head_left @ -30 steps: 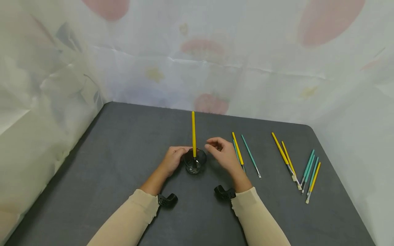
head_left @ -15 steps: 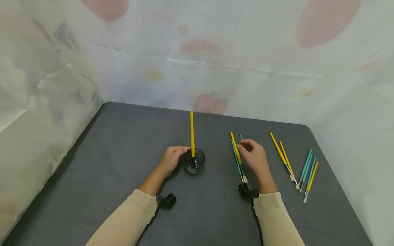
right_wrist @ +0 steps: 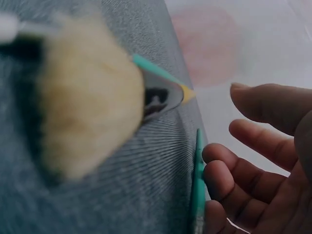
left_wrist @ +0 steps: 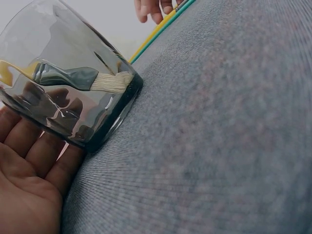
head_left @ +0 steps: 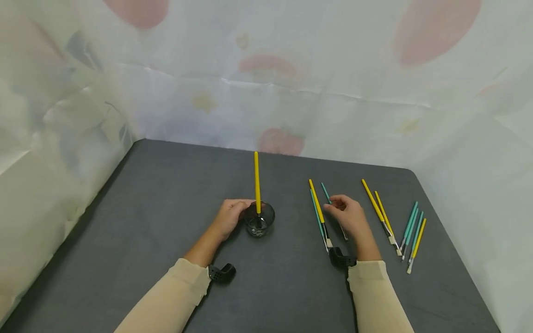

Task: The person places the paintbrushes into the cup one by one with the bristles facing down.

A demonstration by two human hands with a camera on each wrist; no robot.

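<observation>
A small clear glass [head_left: 259,221] stands on the grey table [head_left: 166,194] with a yellow paintbrush [head_left: 257,182] upright in it, bristles [left_wrist: 109,82] down. My left hand [head_left: 231,217] cups the glass [left_wrist: 73,97] from its left, fingers curved round its wall. My right hand [head_left: 347,215] hovers over a teal brush [head_left: 329,199], its relaxed fingers [right_wrist: 243,161] just beside the handle [right_wrist: 197,180], with no grip on it. A yellow brush [head_left: 317,208] and a teal one lie side by side just left of that hand.
Two yellow brushes [head_left: 376,210] and a cluster of teal and yellow ones [head_left: 414,233] lie near the table's right edge. A pale printed sheet [head_left: 266,83] closes off the back and sides. A blurred brush tip [right_wrist: 90,97] fills the right wrist view.
My right hand left the glass, moved right and came down over the teal brush. The left hand, glass and upright brush stayed put.
</observation>
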